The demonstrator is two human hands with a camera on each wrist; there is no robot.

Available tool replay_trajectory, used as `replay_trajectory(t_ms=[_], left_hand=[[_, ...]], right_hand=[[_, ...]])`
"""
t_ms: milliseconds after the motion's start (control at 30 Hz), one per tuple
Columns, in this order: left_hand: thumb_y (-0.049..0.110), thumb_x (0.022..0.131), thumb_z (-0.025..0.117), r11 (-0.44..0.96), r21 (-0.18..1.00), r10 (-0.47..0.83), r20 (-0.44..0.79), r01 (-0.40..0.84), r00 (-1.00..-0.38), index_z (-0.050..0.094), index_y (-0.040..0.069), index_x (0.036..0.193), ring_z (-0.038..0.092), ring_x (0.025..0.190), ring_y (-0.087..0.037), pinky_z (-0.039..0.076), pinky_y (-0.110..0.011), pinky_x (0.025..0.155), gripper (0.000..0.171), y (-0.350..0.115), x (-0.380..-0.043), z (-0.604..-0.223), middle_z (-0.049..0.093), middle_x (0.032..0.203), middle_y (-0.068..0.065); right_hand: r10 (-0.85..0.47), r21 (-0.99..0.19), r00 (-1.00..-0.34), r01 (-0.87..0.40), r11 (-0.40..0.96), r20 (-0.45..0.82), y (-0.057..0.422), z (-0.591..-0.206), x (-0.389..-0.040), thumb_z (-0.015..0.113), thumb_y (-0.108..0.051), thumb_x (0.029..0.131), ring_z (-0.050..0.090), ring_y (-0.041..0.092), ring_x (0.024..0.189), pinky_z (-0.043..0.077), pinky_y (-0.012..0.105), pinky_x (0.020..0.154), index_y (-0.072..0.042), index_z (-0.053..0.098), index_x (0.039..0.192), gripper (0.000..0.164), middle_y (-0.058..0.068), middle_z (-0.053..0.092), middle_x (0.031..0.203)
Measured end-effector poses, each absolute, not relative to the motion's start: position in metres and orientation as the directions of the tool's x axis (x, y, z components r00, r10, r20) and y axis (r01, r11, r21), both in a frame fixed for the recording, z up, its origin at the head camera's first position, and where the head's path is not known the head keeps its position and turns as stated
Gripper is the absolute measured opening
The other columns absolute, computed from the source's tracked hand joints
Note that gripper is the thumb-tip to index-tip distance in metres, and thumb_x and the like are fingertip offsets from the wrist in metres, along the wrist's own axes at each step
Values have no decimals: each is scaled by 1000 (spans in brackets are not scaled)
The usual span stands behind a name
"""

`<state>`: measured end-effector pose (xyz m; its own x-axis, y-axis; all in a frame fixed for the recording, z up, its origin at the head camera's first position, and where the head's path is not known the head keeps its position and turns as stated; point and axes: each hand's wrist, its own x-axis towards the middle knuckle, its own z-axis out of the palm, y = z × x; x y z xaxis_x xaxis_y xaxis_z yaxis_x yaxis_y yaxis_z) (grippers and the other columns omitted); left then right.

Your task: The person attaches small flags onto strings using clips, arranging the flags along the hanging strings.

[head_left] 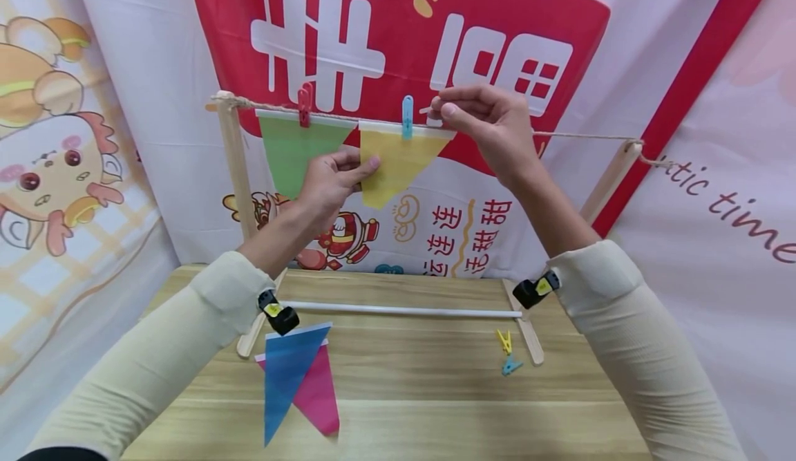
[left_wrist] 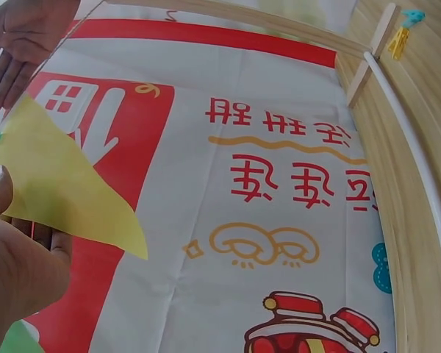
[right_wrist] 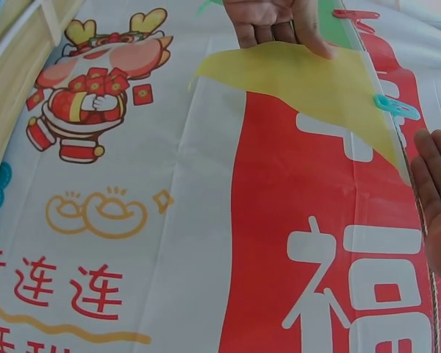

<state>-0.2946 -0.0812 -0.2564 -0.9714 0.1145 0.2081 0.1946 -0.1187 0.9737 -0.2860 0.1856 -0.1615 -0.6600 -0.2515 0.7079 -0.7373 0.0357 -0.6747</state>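
Left hand (head_left: 329, 184): thumb front, fingers behind, pinching yellow pennant (head_left: 404, 164) by its left edge. Right hand (head_left: 497, 126): fingers loosely extended, nothing held, just by the pennant's top right corner. Pennant hangs from twine (head_left: 578, 134), light-blue clothespin (head_left: 407, 117) mid top edge. Green pennant (head_left: 295, 146) left of it, red clothespin (head_left: 305, 105) on top edge. Blue pennant (head_left: 286, 364) overlaps pink pennant (head_left: 320, 395), toward desk (head_left: 435, 419) near-left corner.

Behind my right hand (head_left: 491, 126), a white fabric backdrop (head_left: 155, 101) with a red panel (head_left: 398, 25); well to that hand's left, cartoon-printed cloth (head_left: 46, 177); below it, a wood-grain tabletop (head_left: 435, 357).
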Motion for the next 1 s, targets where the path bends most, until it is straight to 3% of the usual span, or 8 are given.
replay_trajectory(t_ms=[233, 467, 767, 1000], left_hand=[[31, 107, 78, -122, 975, 120, 199, 185, -973, 75, 10, 145, 76, 125, -24, 62, -37, 114, 43, -81, -294, -260, 72, 137, -4], [31, 107, 79, -101, 979, 127, 191, 179, -973, 74, 10, 146, 77, 123, -22, 58, -46, 123, 45, -82, -295, -265, 77, 134, -5], [32, 108, 78, -66, 982, 135, 186, 179, -973, 73, 7, 145, 79, 116, -18, 64, -39, 113, 46, -84, -295, -275, 80, 131, -6], [34, 107, 79, -49, 986, 141, 164, 158, -976, 74, 11, 146, 78, 119, -22, 64, -39, 113, 45, -85, -294, -281, 80, 136, -10]], right_hand=[[-268, -656, -631, -755, -4, 728, 187, -166, -286, 79, -11, 104, 84, 26, 116, 67, 32, 104, 4, 80, 127, 27, 10, 86, 121], [-284, -662, -637, -749, 9, 717, 190, -174, -283, 80, -12, 103, 84, 27, 117, 67, 34, 106, 8, 77, 131, 34, 12, 85, 124], [-305, -687, -665, -725, 47, 681, 199, -188, -278, 80, -14, 103, 83, 26, 119, 65, 34, 109, -2, 81, 130, 29, 9, 86, 125], [-333, -711, -684, -701, 54, 649, 207, -205, -275, 80, -11, 103, 83, 26, 120, 65, 35, 109, 6, 77, 133, 34, 12, 85, 128]])
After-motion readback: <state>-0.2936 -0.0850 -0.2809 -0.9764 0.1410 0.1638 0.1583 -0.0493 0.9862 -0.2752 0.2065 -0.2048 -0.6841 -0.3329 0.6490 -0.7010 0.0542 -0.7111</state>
